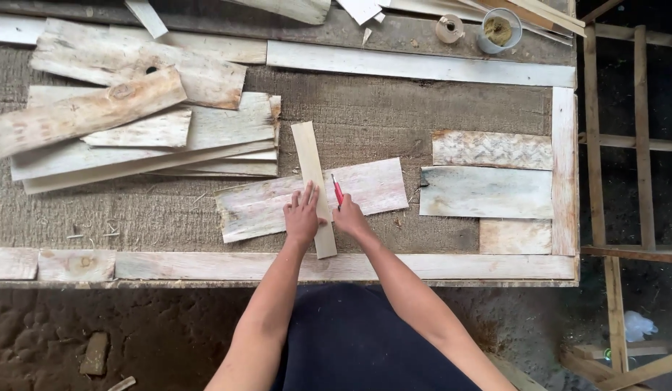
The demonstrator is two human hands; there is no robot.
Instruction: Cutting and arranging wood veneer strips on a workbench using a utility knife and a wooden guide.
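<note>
My left hand [302, 215] presses flat on a narrow wooden strip [309, 159] that lies upright across a wide pale board [372, 187] on the workbench. My right hand [349, 216] holds a red pencil [338, 190] with its tip against the right edge of the strip, on the board. The strip runs from above the board down to the front rail [437, 266]. Both forearms reach in from the bottom middle.
A pile of rough boards [133, 127] lies at the left. Three fitted boards [488, 190] sit at the right inside a wooden frame [565, 166]. A tin cup [499, 29] and a twine roll [449, 27] stand at the back. A wooden ladder-like rack [644, 141] stands beyond the right edge.
</note>
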